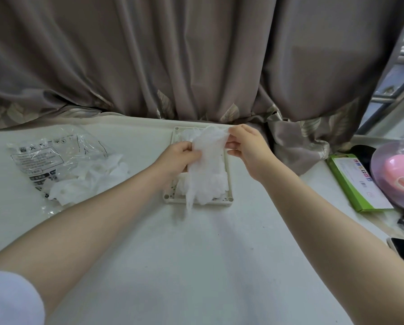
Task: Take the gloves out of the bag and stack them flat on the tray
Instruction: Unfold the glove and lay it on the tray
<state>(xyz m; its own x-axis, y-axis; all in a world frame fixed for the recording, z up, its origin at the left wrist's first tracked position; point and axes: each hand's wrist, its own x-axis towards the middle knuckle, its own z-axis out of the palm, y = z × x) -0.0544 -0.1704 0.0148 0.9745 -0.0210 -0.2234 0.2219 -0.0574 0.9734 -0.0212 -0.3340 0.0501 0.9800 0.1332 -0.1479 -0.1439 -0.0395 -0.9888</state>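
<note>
**A thin glove held over the tray by both hands**

Both hands hold one glove just above the tray. The left hand has its fingers curled round the left edge of the glove, and the right hand pinches the far right corner between thumb and fingers. The glove hangs loose between them, and its lower end trails past the near rim of the tray. Under it, more gloves already lie in the tray in a crumpled white pile. To the left of the tray, well apart from it, the bag lies open on the table, with a heap of remaining gloves spilling out of its mouth.

The glove looks like very thin, translucent plastic film, so I judge it to be almost without weight, soft and without any stiffness. It will probably fold, cling and catch air when lowered. It seems best to hold it at two opposite edges, as now, and to keep it stretched until it lies flat.

Some things are hard to make out. The gloves in the tray blend into one white mass, so their number cannot be told, nor whether they lie flat. The left hand hides part of the tray. The glove's finger shapes are not clear, and the print on the bag is too small to read.
</note>
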